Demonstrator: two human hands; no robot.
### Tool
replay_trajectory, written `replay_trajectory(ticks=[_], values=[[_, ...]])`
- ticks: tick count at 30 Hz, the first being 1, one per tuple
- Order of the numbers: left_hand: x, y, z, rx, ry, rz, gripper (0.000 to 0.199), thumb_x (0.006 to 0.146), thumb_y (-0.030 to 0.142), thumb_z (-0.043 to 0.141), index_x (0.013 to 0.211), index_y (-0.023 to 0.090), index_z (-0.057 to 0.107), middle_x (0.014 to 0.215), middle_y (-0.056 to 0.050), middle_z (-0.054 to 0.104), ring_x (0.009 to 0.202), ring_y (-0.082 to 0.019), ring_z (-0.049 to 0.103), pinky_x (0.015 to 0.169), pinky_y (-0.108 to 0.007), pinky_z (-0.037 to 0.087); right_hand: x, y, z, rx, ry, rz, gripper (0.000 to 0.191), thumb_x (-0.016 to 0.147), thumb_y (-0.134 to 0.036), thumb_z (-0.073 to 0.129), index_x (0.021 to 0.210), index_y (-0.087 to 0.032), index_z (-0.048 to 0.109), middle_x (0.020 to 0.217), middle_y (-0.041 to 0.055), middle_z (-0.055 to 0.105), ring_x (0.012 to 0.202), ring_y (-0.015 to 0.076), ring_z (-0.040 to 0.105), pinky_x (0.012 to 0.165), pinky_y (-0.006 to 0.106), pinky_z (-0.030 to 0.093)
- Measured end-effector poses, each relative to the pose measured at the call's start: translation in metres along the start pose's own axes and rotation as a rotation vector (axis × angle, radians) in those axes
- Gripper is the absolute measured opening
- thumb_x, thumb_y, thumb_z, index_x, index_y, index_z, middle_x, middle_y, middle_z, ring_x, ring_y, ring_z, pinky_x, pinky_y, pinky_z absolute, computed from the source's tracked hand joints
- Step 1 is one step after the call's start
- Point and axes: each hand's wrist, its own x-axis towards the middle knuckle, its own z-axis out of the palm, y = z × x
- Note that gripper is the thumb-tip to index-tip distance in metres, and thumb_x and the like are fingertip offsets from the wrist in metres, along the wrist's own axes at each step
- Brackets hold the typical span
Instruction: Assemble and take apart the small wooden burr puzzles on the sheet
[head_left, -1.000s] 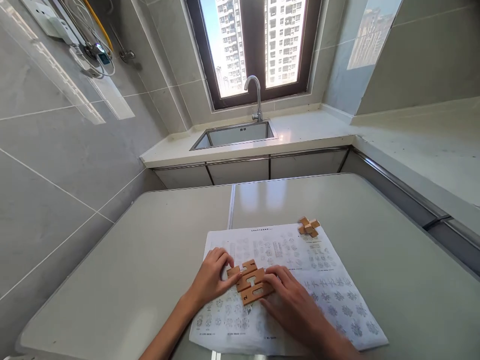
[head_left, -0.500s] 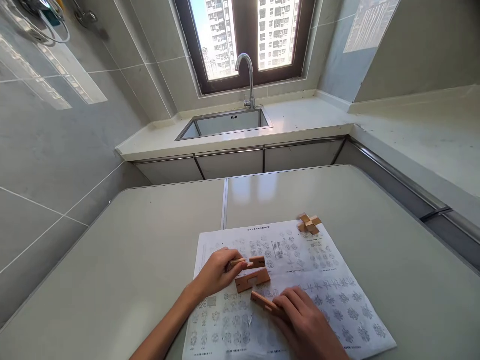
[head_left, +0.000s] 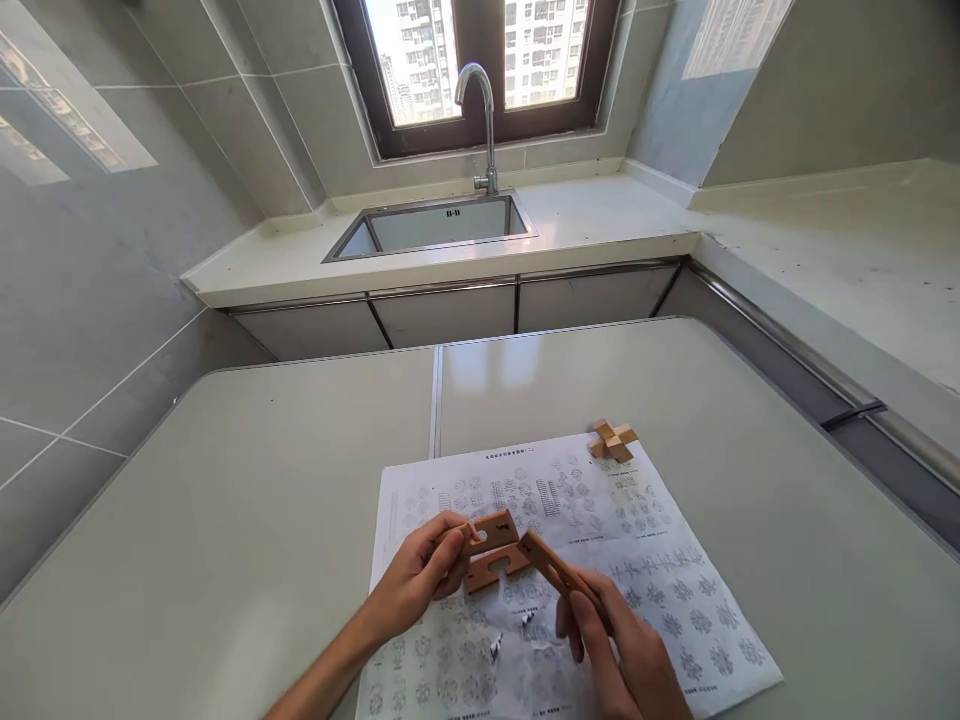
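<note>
The person's left grip (head_left: 426,568) is closed around one end of a wooden piece (head_left: 496,528), thumb against the near side and fingers curled about it. The piece juts out to the right of this grip, with a slot cut through it and a dark mark near its free end; the mark is too small to read. The right grip (head_left: 624,640) grasps a second slotted piece (head_left: 541,556), pinched between thumb and fingers, which slants away from that grip, up and to the left. The free ends of the two held pieces come close together between the grips; whether they touch cannot be told.

A third piece (head_left: 480,574), with a cut-out of its own, lies just right of the left grip's fingertips and below the piece held there, left of the right grip. Whether the left fingers touch it is hard to make out.

Beneath both grips a printed sheet (head_left: 420,482) covered in small diagrams and rows of text is spread on the pale surface (head_left: 255,480). Beyond the right grip, at the sheet's far right corner, sits a cross-shaped wooden block (head_left: 613,441), well apart from either hand. Farther out, past the surface and ahead of both grips, are a countertop (head_left: 585,215) with a tap (head_left: 489,120) and, above it, a window (head_left: 480,70).
</note>
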Motion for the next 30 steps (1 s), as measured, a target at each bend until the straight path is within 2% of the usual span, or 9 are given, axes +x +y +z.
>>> replay_trajectory(ticks=[5,8,12,17,19,24,30], values=[[0.0,-0.003,0.002,-0.06,-0.097,-0.048,0.039,0.105,0.056,0.057,0.106,0.017,0.059,0.06,0.009,0.042,0.045,-0.005,0.031,0.048,-0.019,0.028,0.003,-0.011,0.01,0.086,0.048,0.064,0.041,0.111,-0.049,0.042,0.128,-0.023,0.069,0.086,0.0032,0.071,0.061,0.0167,0.063,0.065,0.026,0.057],[0.0,-0.008,0.004,-0.049,-0.157,-0.058,0.038,0.105,0.055,0.057,0.104,0.017,0.056,0.053,0.007,0.053,0.039,-0.007,0.043,0.043,-0.018,0.033,0.002,-0.015,0.016,0.118,0.059,0.06,0.043,0.111,-0.048,0.041,0.134,-0.024,0.069,0.09,0.0038,0.072,0.064,0.0168,0.064,0.069,0.028,0.057],[0.002,-0.013,0.008,-0.059,-0.203,-0.067,0.04,0.103,0.057,0.061,0.101,0.017,0.054,0.057,0.001,0.066,0.038,-0.01,0.056,0.039,-0.017,0.039,-0.001,-0.017,0.026,0.125,0.086,0.058,0.045,0.111,-0.047,0.041,0.14,-0.024,0.067,0.094,0.0053,0.074,0.068,0.0181,0.066,0.072,0.03,0.059],[0.002,-0.011,0.011,-0.056,-0.219,-0.089,0.04,0.101,0.055,0.065,0.099,0.017,0.055,0.056,0.002,0.067,0.034,-0.009,0.055,0.038,-0.017,0.041,-0.008,-0.009,0.031,0.041,0.135,0.04,0.045,0.112,-0.045,0.042,0.144,-0.022,0.064,0.084,0.0031,0.072,0.07,0.0195,0.068,0.074,0.031,0.06],[0.002,-0.009,0.012,-0.045,-0.224,-0.1,0.038,0.102,0.053,0.065,0.097,0.017,0.055,0.057,0.001,0.069,0.035,-0.009,0.056,0.039,-0.017,0.042,-0.01,-0.004,0.032,0.008,0.138,-0.011,0.044,0.112,-0.041,0.042,0.147,-0.022,0.061,0.091,0.0046,0.074,0.075,0.0196,0.07,0.077,0.031,0.061],[0.002,-0.007,0.013,-0.025,-0.24,-0.091,0.035,0.104,0.051,0.063,0.098,0.017,0.055,0.062,-0.001,0.072,0.037,-0.01,0.058,0.04,-0.018,0.044,-0.011,0.004,0.03,-0.068,0.123,-0.165,0.046,0.113,-0.03,0.042,0.158,-0.025,0.05,0.126,0.0106,0.072,0.082,0.0183,0.072,0.081,0.033,0.062],[0.002,-0.008,0.013,-0.032,-0.238,-0.067,0.036,0.104,0.052,0.062,0.099,0.017,0.056,0.064,-0.001,0.073,0.038,-0.01,0.059,0.041,-0.018,0.045,-0.011,0.006,0.028,-0.096,0.099,-0.206,0.05,0.113,-0.026,0.042,0.163,-0.025,0.044,0.13,0.0122,0.071,0.08,0.0171,0.071,0.08,0.032,0.063]])
